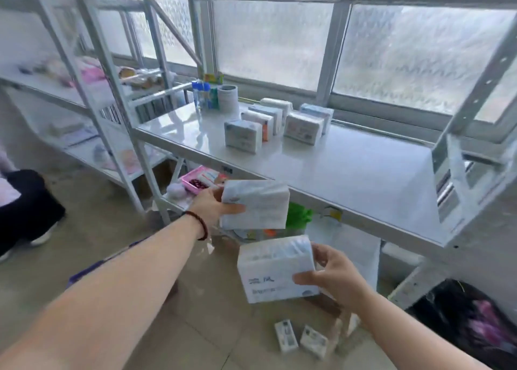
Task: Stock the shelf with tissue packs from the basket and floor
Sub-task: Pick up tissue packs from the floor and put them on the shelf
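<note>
My left hand (211,206) grips a white tissue pack (256,204) just below the front edge of the white shelf (349,173). My right hand (333,277) holds a second white tissue pack (275,269) lower down, above the floor. Several tissue packs (272,124) stand in rows at the back middle of the shelf. Two small packs (300,340) lie on the floor below my right hand. No basket can be made out.
Blue bottles and a white roll (214,94) stand at the shelf's back left. A lower shelf holds a pink tray (200,179) and a green item (299,215). A person's dark-trousered leg (26,210) is at left. A black bag (470,322) sits at lower right.
</note>
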